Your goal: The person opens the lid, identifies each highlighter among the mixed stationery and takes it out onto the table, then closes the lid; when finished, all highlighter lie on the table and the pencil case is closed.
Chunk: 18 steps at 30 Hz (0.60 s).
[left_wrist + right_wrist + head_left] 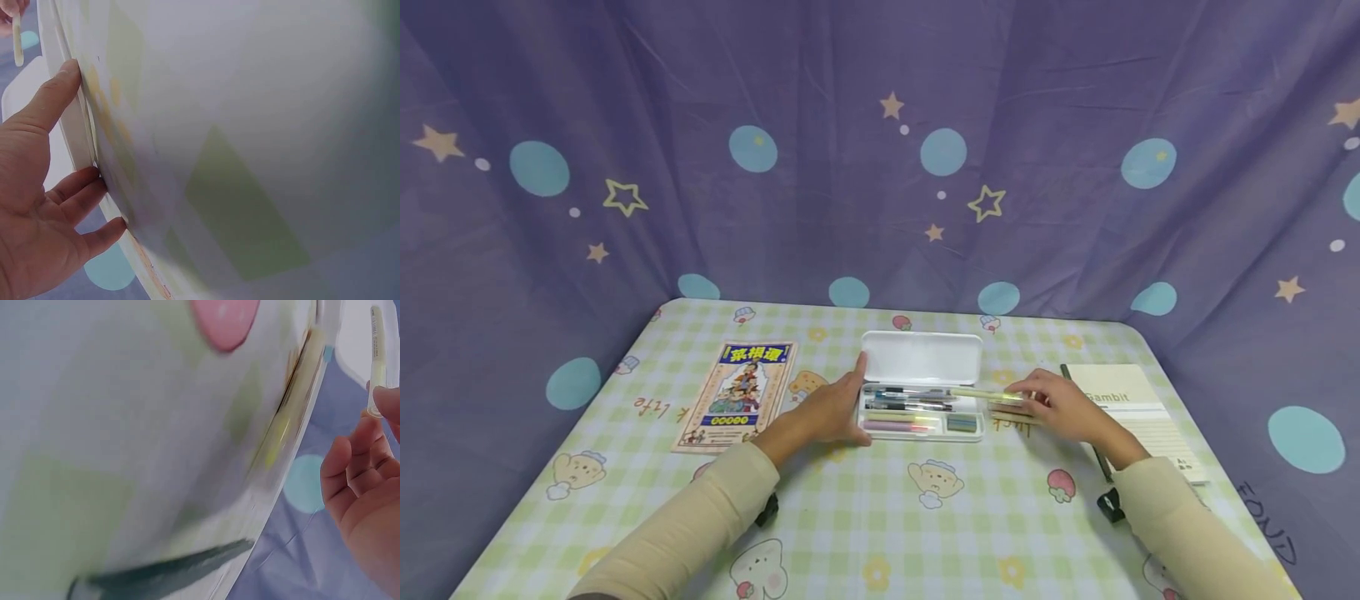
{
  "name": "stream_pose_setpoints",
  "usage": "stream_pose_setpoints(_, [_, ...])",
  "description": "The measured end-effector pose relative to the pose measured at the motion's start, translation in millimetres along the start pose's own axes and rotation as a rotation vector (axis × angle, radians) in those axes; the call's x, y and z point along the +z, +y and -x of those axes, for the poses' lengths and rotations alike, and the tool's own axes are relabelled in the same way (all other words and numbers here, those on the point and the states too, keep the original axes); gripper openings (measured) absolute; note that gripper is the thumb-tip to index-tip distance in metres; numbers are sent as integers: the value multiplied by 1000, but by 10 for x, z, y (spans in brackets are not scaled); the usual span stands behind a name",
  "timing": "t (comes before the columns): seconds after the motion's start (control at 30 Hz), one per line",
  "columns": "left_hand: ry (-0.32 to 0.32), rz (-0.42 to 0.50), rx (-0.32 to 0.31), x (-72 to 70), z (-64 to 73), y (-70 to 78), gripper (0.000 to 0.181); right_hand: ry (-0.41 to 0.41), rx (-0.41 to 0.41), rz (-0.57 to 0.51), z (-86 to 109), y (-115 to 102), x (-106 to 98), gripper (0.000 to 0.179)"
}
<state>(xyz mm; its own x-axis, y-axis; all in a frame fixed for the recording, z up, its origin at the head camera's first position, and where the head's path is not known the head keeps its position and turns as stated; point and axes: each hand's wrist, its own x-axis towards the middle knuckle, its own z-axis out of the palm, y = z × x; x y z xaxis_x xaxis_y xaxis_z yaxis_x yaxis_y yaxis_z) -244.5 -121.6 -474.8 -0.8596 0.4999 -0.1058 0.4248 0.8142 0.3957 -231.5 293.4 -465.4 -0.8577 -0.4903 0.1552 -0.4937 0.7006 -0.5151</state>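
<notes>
A white pencil case [922, 358] lies with its lid up near the middle of the table. Several pens [910, 406] and a small striped block [962, 423] are inside it. My left hand [837, 410] rests at the case's left side, thumb and fingers spread; the left wrist view shows these fingers [80, 199] touching the side. Between thumb and fingertips, my right hand [1060, 404] pinches a pale yellow pen [379, 353]. Its far end reaches over the case's right part. More pens [1011, 412] lie on the table under that hand.
A booklet with a colourful cover [737, 396] lies on the left. On the right is a cream notebook [1138, 408] with a dark spine, partly behind the right forearm. A checked cloth [940, 533] covers the table, and a purple curtain [850, 67] hangs behind.
</notes>
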Motion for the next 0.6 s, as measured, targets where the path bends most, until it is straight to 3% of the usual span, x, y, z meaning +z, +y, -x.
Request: stream_pose_setpoints(0.6, [-1, 16, -7, -12, 2, 15, 147, 12, 106, 67, 163, 403, -203, 27])
